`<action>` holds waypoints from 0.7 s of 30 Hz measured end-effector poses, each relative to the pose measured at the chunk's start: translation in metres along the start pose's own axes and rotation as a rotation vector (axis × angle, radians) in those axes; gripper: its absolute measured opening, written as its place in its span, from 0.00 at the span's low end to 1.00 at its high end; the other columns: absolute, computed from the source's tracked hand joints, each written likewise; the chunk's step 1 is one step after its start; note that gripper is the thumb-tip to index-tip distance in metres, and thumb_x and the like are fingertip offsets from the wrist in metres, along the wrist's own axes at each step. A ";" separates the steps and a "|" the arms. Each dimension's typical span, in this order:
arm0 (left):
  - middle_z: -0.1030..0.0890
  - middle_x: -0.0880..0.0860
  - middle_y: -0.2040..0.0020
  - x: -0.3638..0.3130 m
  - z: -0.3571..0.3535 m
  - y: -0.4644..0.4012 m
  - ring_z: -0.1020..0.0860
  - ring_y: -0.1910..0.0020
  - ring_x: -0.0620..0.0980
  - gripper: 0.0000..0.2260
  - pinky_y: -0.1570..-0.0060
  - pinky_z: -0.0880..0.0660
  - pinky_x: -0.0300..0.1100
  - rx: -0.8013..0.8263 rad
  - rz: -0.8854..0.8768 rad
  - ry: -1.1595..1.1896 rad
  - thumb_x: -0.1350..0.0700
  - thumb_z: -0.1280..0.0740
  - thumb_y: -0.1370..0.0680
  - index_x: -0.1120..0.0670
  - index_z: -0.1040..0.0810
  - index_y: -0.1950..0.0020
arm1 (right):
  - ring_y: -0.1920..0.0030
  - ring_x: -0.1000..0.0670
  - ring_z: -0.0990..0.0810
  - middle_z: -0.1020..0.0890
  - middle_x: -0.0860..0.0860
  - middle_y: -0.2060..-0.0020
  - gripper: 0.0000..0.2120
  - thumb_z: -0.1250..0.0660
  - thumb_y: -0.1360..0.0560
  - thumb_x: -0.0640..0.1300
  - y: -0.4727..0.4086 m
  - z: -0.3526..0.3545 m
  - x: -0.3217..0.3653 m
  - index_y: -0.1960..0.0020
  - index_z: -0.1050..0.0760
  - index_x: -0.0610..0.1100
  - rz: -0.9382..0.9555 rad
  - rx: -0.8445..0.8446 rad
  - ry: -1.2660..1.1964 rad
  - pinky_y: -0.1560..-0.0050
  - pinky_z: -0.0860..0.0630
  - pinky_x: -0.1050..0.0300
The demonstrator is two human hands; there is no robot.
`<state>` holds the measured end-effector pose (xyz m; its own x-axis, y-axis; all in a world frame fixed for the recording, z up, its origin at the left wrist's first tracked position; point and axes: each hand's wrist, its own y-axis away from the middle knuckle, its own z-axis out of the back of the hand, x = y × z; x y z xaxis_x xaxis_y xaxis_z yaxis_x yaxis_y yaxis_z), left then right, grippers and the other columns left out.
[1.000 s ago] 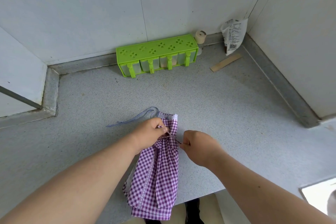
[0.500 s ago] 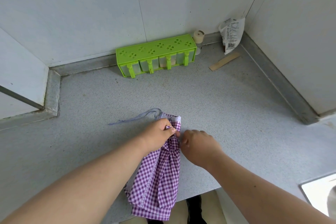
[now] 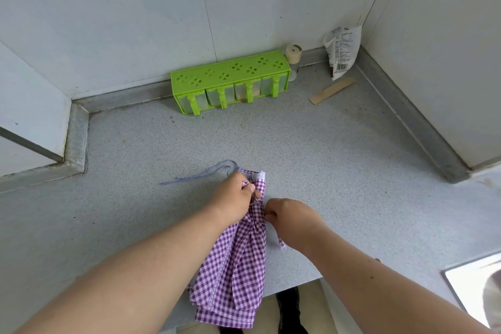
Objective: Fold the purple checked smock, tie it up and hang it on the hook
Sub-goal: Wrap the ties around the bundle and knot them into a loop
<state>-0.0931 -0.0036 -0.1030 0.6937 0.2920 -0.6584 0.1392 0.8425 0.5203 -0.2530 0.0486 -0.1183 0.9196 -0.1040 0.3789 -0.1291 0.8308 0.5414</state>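
Smock (image 3: 235,260) overhangs counter (image 3: 339,160) edge, both hands pinching it.

Knot hidden between hands (image 3: 235,198)

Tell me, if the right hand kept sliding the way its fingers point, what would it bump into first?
Probably the purple checked smock. The right hand points left, its fingertips already at the gathered cloth, with the left hand gripping just beyond. Depth is hard to judge here.

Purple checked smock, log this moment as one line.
stage: tying | purple checked smock: folded, on counter edge, hanging over | left hand: grips gathered top | right hand: pinching at tie | hook: not in view
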 end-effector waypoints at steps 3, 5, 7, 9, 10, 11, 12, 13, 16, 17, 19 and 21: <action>0.23 0.44 0.65 0.000 -0.004 0.004 0.33 0.73 0.41 0.08 0.75 0.37 0.35 0.057 -0.038 -0.015 0.51 0.40 0.12 0.51 0.23 0.46 | 0.52 0.49 0.17 0.15 0.53 0.51 0.11 0.31 0.18 0.42 -0.005 0.000 -0.002 0.37 0.20 0.52 -0.047 0.119 0.038 0.49 0.20 0.56; 0.23 0.44 0.63 0.000 -0.005 0.006 0.32 0.71 0.41 0.08 0.73 0.36 0.35 0.085 -0.073 -0.060 0.50 0.39 0.13 0.48 0.25 0.50 | 0.53 0.52 0.16 0.14 0.56 0.49 0.18 0.31 0.19 0.40 -0.004 -0.002 -0.007 0.35 0.21 0.59 -0.071 0.132 -0.023 0.47 0.18 0.53; 0.24 0.44 0.63 0.004 -0.004 0.005 0.30 0.70 0.42 0.08 0.71 0.34 0.36 0.102 -0.083 -0.060 0.48 0.38 0.13 0.48 0.23 0.50 | 0.56 0.54 0.17 0.15 0.55 0.52 0.10 0.37 0.16 0.45 -0.001 -0.003 -0.012 0.40 0.21 0.57 -0.089 0.122 -0.210 0.53 0.19 0.57; 0.18 0.45 0.57 0.007 -0.004 0.003 0.24 0.64 0.41 0.08 0.63 0.26 0.40 0.125 -0.087 -0.043 0.47 0.36 0.15 0.48 0.20 0.48 | 0.59 0.53 0.21 0.18 0.53 0.56 0.10 0.42 0.14 0.50 0.004 -0.002 -0.016 0.46 0.23 0.49 -0.143 0.104 -0.421 0.57 0.26 0.59; 0.16 0.45 0.54 0.008 -0.005 0.003 0.20 0.59 0.41 0.08 0.56 0.21 0.43 0.129 -0.088 -0.050 0.46 0.35 0.15 0.48 0.19 0.47 | 0.59 0.51 0.22 0.18 0.51 0.57 0.13 0.43 0.14 0.51 0.005 -0.002 -0.018 0.47 0.23 0.46 -0.183 0.111 -0.547 0.57 0.27 0.57; 0.16 0.45 0.52 0.008 -0.007 0.002 0.19 0.54 0.43 0.08 0.49 0.20 0.45 0.126 -0.091 -0.063 0.46 0.34 0.15 0.48 0.18 0.47 | 0.60 0.49 0.22 0.19 0.49 0.58 0.15 0.42 0.14 0.51 0.005 -0.003 -0.019 0.48 0.22 0.44 -0.214 0.120 -0.685 0.56 0.27 0.55; 0.16 0.45 0.51 0.008 -0.008 0.002 0.19 0.51 0.43 0.08 0.45 0.20 0.46 0.121 -0.093 -0.072 0.46 0.33 0.16 0.49 0.18 0.46 | 0.61 0.48 0.23 0.19 0.47 0.60 0.17 0.42 0.14 0.52 0.004 -0.004 -0.019 0.49 0.21 0.42 -0.239 0.107 -0.804 0.57 0.27 0.53; 0.16 0.45 0.50 0.009 -0.009 0.001 0.19 0.49 0.44 0.08 0.43 0.21 0.46 0.116 -0.095 -0.068 0.46 0.32 0.16 0.49 0.18 0.46 | 0.63 0.48 0.24 0.20 0.47 0.63 0.18 0.41 0.14 0.53 0.004 -0.006 -0.019 0.49 0.19 0.41 -0.264 0.082 -0.899 0.59 0.28 0.53; 0.17 0.44 0.48 0.010 -0.011 0.000 0.19 0.47 0.43 0.07 0.42 0.22 0.43 0.119 -0.098 -0.045 0.48 0.30 0.17 0.49 0.18 0.43 | 0.67 0.52 0.24 0.20 0.50 0.68 0.19 0.38 0.14 0.52 0.004 -0.008 -0.014 0.50 0.17 0.40 -0.341 0.022 -1.171 0.61 0.28 0.56; 0.17 0.44 0.49 0.011 -0.010 -0.001 0.19 0.47 0.42 0.06 0.43 0.22 0.41 0.125 -0.105 -0.047 0.49 0.29 0.18 0.49 0.17 0.43 | 0.69 0.53 0.24 0.20 0.50 0.69 0.18 0.38 0.14 0.50 0.005 -0.007 -0.010 0.51 0.17 0.39 -0.356 0.019 -1.276 0.62 0.26 0.57; 0.17 0.44 0.50 0.013 -0.009 -0.002 0.19 0.49 0.42 0.06 0.48 0.24 0.34 0.147 -0.113 -0.052 0.53 0.28 0.18 0.50 0.17 0.42 | 0.72 0.55 0.23 0.20 0.51 0.71 0.15 0.39 0.13 0.44 0.007 -0.007 -0.006 0.51 0.18 0.39 -0.369 0.019 -1.435 0.68 0.25 0.61; 0.16 0.45 0.49 0.014 -0.007 -0.004 0.18 0.49 0.42 0.07 0.52 0.26 0.29 0.170 -0.110 -0.050 0.55 0.27 0.19 0.52 0.16 0.41 | 0.72 0.55 0.23 0.20 0.50 0.70 0.13 0.38 0.14 0.42 0.005 -0.011 -0.007 0.50 0.17 0.39 -0.365 0.005 -1.453 0.69 0.25 0.61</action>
<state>-0.0888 0.0008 -0.1183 0.7013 0.1761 -0.6908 0.3306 0.7781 0.5340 -0.2558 0.0599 -0.1263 -0.2601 -0.7405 0.6197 0.0159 0.6384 0.7695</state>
